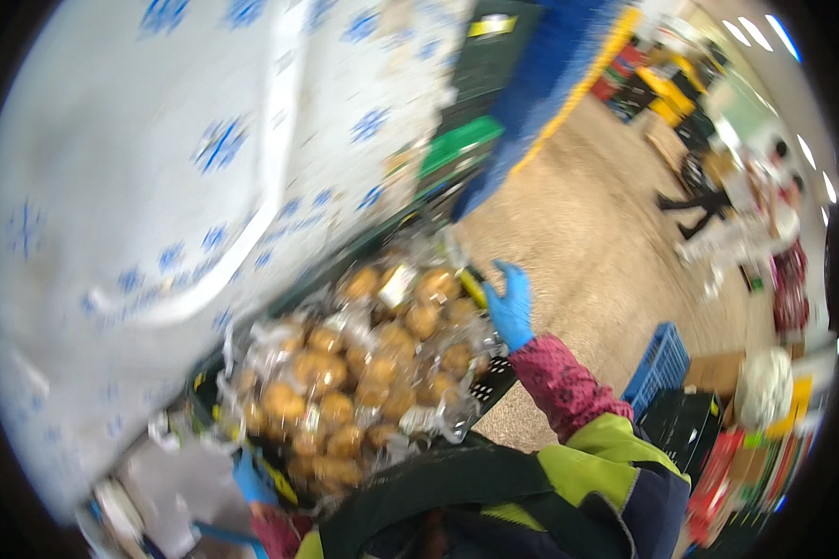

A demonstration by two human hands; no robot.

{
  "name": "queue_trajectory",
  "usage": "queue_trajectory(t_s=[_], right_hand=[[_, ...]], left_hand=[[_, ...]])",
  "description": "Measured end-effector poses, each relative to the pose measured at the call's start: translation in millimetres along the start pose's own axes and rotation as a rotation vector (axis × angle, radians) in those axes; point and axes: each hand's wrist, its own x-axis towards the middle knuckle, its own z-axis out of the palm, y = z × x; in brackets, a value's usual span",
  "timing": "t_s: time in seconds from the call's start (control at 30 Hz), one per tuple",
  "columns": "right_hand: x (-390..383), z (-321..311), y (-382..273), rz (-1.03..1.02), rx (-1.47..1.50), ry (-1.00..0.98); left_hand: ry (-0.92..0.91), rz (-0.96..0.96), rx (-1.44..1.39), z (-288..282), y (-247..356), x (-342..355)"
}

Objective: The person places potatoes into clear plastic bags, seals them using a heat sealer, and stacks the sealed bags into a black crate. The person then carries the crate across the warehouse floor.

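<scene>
Right in front of me is a dark crate [496, 380] heaped with clear plastic bags of potatoes [331, 373]. Some bags carry white labels, and yellow parts show at both ends of the crate. My right hand [510, 306], in a blue glove, is at the crate's right end beside a yellow handle [473, 288]. Its fingers are spread and curved, with nothing seen between them. At the near left end, my left hand [252, 478], also blue-gloved, lies against the crate next to another yellow handle [278, 482]. Blur and the crate's edge hide most of its fingers.
White sheeting with blue marks [158, 186] rises along the left. Beyond the crate are a green crate [461, 149] and a blue upright with a yellow edge [555, 93]. A blue crate [657, 366] and boxes stand at right. People [750, 196] are farther off on the brown floor [597, 205].
</scene>
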Motion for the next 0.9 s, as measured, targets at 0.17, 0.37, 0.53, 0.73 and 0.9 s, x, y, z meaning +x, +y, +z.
queue_trajectory(t_s=[0.17, 0.37, 0.53, 0.73, 0.9], right_hand=[[38, 33, 27, 0.753, 0.547, -0.776], [43, 38, 27, 0.630, 0.253, -0.739], [36, 49, 37, 0.516, 0.210, -0.791], [-42, -2, 76, 0.761, 0.328, -0.727], [-60, -19, 103, 0.841, 0.380, -0.695]], left_hand=[[0.026, -0.109, 0.022, 10, 12, -4], [-0.056, -0.090, 0.042, 37, 25, -9], [-0.106, -0.045, 0.033, 53, 26, -27], [-0.108, -0.041, 0.066, 64, 30, -36], [-0.102, 0.002, 0.085, 64, 19, -53]])
